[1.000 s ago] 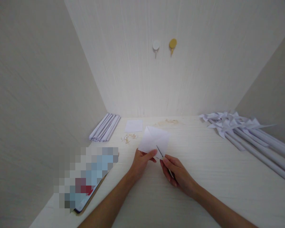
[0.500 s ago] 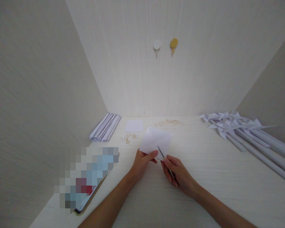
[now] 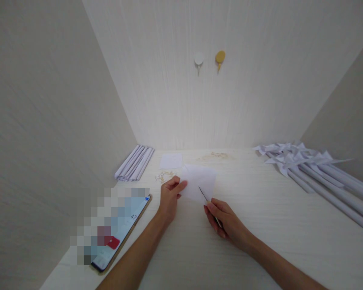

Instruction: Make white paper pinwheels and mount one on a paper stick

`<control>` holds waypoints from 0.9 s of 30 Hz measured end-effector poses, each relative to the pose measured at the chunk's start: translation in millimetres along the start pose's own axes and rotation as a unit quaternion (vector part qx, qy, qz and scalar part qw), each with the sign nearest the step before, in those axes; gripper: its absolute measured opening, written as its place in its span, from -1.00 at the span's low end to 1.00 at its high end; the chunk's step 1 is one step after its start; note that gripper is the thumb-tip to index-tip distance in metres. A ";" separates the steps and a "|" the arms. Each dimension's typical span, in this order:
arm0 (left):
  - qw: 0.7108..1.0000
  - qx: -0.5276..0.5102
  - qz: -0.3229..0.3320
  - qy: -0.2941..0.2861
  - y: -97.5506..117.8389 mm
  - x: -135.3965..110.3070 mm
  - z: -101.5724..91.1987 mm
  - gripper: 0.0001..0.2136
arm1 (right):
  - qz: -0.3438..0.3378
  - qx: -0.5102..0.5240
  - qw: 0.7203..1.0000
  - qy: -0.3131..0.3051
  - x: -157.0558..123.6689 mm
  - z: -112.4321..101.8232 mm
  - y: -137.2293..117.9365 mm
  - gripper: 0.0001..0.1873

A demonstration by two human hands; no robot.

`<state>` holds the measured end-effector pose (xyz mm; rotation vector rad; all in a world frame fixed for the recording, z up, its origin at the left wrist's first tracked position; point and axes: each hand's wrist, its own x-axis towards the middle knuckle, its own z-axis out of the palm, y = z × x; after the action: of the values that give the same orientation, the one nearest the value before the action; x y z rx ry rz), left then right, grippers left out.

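A white square of paper hangs just above the pale table, near its middle. My left hand pinches the paper's left edge between thumb and fingers. My right hand is closed round a thin pointed tool, perhaps small scissors or a blade, whose dark tip rests at the paper's lower edge.
A bundle of rolled white paper sticks lies at the back left, with a small white sheet and tiny loose bits beside it. Finished paper pinwheels lie at the right. A phone sits front left. Two hooks hang on the wall.
My left hand has shifted from the paper's lower corner up to its left edge, and the paper has turned and flattened. The right hand with the tool has barely moved.
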<state>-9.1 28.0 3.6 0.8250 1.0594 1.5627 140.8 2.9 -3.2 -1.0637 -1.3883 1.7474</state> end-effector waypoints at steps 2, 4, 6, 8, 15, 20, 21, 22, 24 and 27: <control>0.999 -0.011 -0.011 0.028 1.1 1.7 -1.3 -0.82 | -0.004 0.004 1.000 0.002 -0.2 -0.4 0.4 -0.62; 0.998 -0.031 -0.018 0.052 0.9 2.9 -1.6 -0.79 | -0.007 0.016 1.000 0.001 -0.4 -1.0 1.6 -0.62; 0.997 -0.045 -0.015 0.056 -0.2 3.5 -0.9 -0.78 | -0.012 0.032 0.999 0.003 -0.5 -1.6 3.2 -0.62; 0.998 -0.047 -0.014 0.048 -1.7 2.8 0.5 -0.77 | -0.015 0.041 0.999 0.003 -0.4 -2.1 4.7 -0.62; 0.999 -0.030 -0.013 -0.013 -8.2 -4.4 7.5 -0.75 | -0.016 0.050 0.999 -0.006 0.8 -2.9 6.5 -0.62; 0.998 0.050 0.010 -0.023 -8.3 -8.4 10.5 -0.78 | -0.030 0.051 0.998 -0.009 1.1 -3.2 5.9 -0.63; 0.998 0.066 0.017 -0.019 -7.5 -9.4 11.2 -0.75 | -0.032 0.053 0.998 -0.009 1.0 -3.2 5.8 -0.63; 0.997 0.077 0.021 -0.014 -6.8 -10.4 12.1 -0.73 | -0.033 0.055 0.998 -0.010 0.8 -3.2 5.7 -0.63; 0.996 0.091 0.023 -0.003 -5.6 -12.9 14.1 -0.72 | -0.029 0.057 0.998 -0.013 0.7 -3.1 5.7 -0.63; 0.995 0.096 0.030 0.020 -6.3 -17.4 17.9 -0.72 | -0.028 0.052 0.998 -0.021 1.2 -2.8 6.8 -0.63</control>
<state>13.4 15.5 4.7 0.9668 1.2380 1.5497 142.8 3.7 -10.4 -0.9277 -1.3260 1.7897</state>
